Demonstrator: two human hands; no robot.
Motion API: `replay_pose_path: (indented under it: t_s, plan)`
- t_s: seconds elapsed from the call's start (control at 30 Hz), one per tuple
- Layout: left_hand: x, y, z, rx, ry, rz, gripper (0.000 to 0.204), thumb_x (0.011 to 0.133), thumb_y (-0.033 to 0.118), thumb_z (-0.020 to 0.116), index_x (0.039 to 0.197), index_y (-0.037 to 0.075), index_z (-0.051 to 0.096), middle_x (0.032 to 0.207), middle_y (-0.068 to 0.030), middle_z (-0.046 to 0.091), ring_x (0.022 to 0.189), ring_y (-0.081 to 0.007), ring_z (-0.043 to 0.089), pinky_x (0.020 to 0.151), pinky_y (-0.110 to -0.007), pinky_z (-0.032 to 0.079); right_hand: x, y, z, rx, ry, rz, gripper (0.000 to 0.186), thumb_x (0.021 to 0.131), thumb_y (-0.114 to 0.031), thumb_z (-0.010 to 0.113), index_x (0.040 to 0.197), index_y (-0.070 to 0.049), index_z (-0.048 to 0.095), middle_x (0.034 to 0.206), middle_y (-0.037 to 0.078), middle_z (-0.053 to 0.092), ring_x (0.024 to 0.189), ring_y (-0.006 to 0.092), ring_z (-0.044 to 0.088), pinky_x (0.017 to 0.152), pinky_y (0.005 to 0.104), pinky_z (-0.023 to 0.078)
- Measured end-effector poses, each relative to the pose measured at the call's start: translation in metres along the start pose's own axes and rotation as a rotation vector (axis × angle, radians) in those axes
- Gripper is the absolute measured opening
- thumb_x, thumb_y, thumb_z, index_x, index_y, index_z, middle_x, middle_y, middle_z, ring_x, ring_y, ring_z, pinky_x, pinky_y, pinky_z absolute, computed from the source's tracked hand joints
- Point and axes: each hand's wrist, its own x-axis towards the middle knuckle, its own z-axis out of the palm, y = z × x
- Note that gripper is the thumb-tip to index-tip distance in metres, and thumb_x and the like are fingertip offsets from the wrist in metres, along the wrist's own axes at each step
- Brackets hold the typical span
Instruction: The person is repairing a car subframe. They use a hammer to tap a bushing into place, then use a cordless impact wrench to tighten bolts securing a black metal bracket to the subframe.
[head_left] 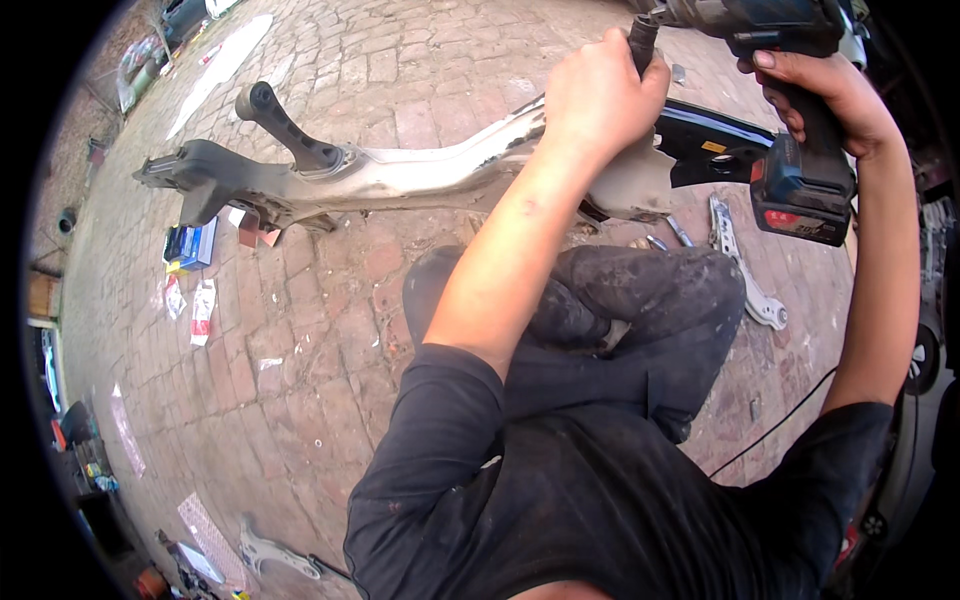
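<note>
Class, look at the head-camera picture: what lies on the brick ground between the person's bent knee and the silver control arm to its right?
In the head view, the stretch between the knee and the silver control arm is bare brick paving.
</note>
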Motion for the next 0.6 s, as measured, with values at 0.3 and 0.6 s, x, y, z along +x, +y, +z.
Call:
replay_pose_path:
  t_s: [0.3,0.6]
  plan:
    - [0.003,-0.001,0.001,-0.037,-0.009,0.010,0.038,0.088,0.034,0.061,0.090,-0.004,0.064,0.079,-0.0255,0.070,0.083,-0.0434,0.070,0.080,-0.051,0.054,0.061,-0.066,-0.045,-0.190,-0.500,0.310,0.021,0.086,-0.015,0.078,0.101,-0.002,0.070,0.074,0.008,0.067,0.064,0.0180,0.065,0.059,0.0306,0.054]
    - [0.004,-0.011,-0.005,-0.007,-0.014,-0.035,0.036,0.087,0.031,0.061,0.091,-0.005,0.062,0.079,-0.0260,0.070,0.080,-0.0446,0.069,0.078,-0.052,0.054,0.097,-0.125,0.002,-0.786,-0.322,0.040,0.047,0.069,-0.017,0.093,0.108,-0.004,0.071,0.095,0.011,0.074,0.089,0.0243,0.069,0.082,0.0343,0.055]
